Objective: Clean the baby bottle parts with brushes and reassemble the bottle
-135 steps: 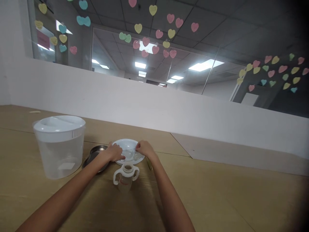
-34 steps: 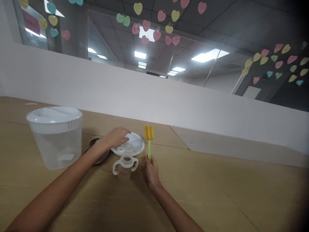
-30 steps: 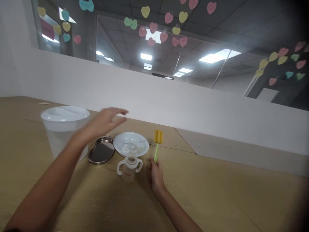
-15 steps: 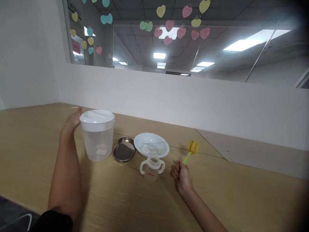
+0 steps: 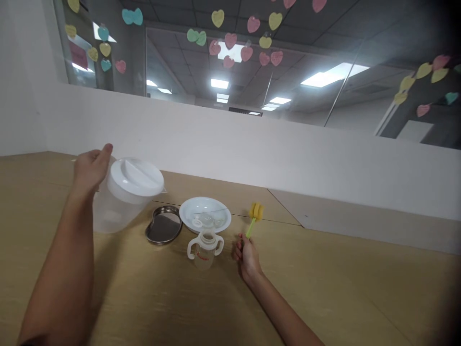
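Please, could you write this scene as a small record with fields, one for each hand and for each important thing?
left hand: grips pitcher at its left side
right hand: holds sponge brush by green handle, yellow head up
pitcher: translucent, tilted rightward, white lid on
two-handled bottle: upright, mouth uncovered
white dish: behind bottle, holds small clear items, exact kind unclear
metal tray: left of dish
surface: wood-coloured table

Paper hearts point(image 5: 218, 18) — on glass point(image 5: 180, 62)
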`<state>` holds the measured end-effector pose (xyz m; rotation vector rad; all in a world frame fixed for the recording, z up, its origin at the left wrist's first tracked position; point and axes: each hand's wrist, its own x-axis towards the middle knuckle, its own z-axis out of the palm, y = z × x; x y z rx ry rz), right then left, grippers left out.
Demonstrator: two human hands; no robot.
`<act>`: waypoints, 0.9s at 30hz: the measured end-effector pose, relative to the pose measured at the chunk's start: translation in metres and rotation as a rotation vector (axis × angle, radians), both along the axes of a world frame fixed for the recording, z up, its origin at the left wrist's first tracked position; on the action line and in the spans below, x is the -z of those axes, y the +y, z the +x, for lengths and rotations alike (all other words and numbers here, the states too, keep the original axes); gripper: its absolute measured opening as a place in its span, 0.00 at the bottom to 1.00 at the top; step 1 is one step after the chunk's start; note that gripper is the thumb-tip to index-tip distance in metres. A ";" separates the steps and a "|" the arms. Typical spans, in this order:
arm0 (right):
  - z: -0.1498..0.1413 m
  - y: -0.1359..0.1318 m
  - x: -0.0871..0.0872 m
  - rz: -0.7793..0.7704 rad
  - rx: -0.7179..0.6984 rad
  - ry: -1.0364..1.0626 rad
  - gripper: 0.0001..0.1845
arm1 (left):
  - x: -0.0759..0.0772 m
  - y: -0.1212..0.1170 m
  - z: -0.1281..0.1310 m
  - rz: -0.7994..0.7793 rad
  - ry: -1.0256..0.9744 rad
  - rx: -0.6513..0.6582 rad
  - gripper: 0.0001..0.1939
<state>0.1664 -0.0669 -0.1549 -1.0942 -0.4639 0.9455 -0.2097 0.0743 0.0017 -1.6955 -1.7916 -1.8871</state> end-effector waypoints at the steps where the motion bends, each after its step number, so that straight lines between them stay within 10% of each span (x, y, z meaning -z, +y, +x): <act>1: 0.000 0.000 0.001 -0.001 -0.008 -0.007 0.10 | -0.006 -0.006 0.012 -0.014 -0.029 -0.052 0.21; 6: 0.002 0.000 0.003 -0.025 -0.049 -0.050 0.13 | -0.021 -0.032 0.074 0.073 0.053 -0.042 0.16; 13: 0.003 0.001 0.005 -0.031 -0.097 -0.102 0.13 | -0.004 -0.028 0.128 0.108 0.255 0.146 0.15; 27: 0.003 0.001 0.005 -0.081 -0.108 -0.124 0.14 | 0.004 -0.028 0.145 0.124 0.397 0.158 0.12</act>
